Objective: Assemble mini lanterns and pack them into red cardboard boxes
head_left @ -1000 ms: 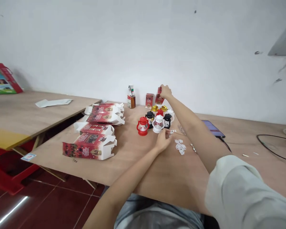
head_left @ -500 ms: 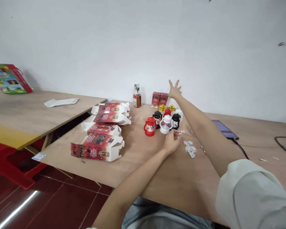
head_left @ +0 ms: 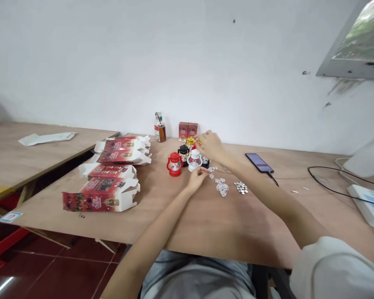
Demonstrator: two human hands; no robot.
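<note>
A cluster of toy lanterns stands mid-table: a red lantern [head_left: 174,163], a white lantern [head_left: 194,160], a black lantern [head_left: 183,151] and a gold lantern [head_left: 190,141]. My right hand [head_left: 210,145] hovers over the cluster's right side, fingers bent down and slightly smeared. I cannot tell whether it holds anything. My left hand [head_left: 197,177] rests on the table just in front of the white lantern. Its fingers are pinched together beside small white tabs [head_left: 221,187]. Two small red boxes [head_left: 187,131] stand upright at the wall behind the lanterns.
Several flat red-and-white cartons [head_left: 111,170] lie left of the lanterns. A small bottle [head_left: 159,132] stands at the back. Silver button cells [head_left: 241,187], a phone [head_left: 259,162] with its cable, a black cord [head_left: 336,185] and a white device [head_left: 369,204] lie to the right. A second table [head_left: 25,153] adjoins left.
My right hand let go of a small red box at the wall, spread open, then drew back over the lanterns. My left hand stayed by the tabs. The view swung right.
</note>
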